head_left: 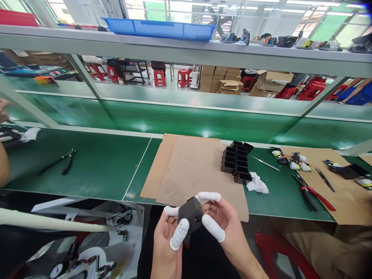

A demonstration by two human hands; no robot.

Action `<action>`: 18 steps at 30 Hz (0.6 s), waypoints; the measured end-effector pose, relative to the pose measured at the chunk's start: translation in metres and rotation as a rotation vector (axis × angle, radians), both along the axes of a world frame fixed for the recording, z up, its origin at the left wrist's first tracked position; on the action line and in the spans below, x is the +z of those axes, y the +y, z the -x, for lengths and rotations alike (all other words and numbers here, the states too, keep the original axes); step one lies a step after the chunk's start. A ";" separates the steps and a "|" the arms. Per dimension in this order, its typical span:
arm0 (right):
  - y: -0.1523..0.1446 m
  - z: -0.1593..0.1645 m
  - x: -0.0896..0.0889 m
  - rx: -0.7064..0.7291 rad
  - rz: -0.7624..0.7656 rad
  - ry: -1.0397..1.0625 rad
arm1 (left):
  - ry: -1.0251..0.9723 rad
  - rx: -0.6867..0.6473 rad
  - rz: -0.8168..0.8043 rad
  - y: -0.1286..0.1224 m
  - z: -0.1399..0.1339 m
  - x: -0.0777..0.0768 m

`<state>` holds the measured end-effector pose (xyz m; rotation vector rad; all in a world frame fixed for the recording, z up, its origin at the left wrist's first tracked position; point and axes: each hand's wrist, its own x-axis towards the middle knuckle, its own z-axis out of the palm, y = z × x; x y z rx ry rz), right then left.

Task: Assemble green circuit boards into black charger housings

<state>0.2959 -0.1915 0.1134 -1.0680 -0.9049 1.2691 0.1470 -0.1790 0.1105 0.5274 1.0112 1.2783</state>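
1. At the near edge of the green tabletop [95, 166], you have the black housing [188, 212] raised and slightly tilted between both hands.
2. Your left hand [165, 234] is part-curled, thumb and one fingertip closed on the housing's left side; your right hand [231, 219] pinches the opposite side likewise, its palm open. White finger cots [179, 234] cover the gripping fingertips.
3. Handling, as judged: light, stiff, probably moulded plastic — smooth enough to slip if caught by one corner. The walls should bear firm pressure; whatever shows reddish in the small opening [195, 219] may be more delicate.
4. Hold: take the opposed flat sides and keep your thumb off that opening.
5. Surface: a brown sheet [192, 170] lies ahead of you. Black cases [235, 161] stand grouped at its right edge, white tissue [257, 183] just beside. Tweezers [265, 163] and red-and-black pliers [308, 195] lie farther right.
6. Room: a blue tray [159, 30] rests on the shelf [162, 48]; red stools [183, 78] and cardboard boxes [222, 77] stand beyond — all well apart from your work.
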 end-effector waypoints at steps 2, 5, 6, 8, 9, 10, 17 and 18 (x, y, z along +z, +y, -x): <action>0.003 -0.001 0.000 0.011 0.022 -0.027 | -0.009 0.026 0.017 -0.003 -0.003 0.000; 0.009 -0.004 0.002 0.021 0.011 -0.086 | 0.002 0.039 0.027 -0.008 -0.006 -0.003; 0.011 -0.004 0.003 0.027 0.005 -0.099 | 0.012 0.038 0.021 -0.010 -0.006 -0.005; 0.015 -0.004 0.004 0.037 -0.003 -0.102 | 0.035 0.048 0.003 -0.011 -0.007 -0.010; 0.017 -0.004 0.004 0.042 -0.004 -0.093 | 0.042 0.059 -0.005 -0.012 -0.007 -0.012; 0.018 -0.004 0.005 0.045 -0.005 -0.083 | 0.046 0.071 -0.011 -0.012 -0.007 -0.014; 0.029 0.002 0.007 0.024 0.050 -0.074 | -0.033 0.074 0.024 -0.010 -0.009 -0.009; 0.030 0.003 0.007 0.010 0.056 -0.088 | -0.037 0.063 0.030 -0.009 -0.010 -0.009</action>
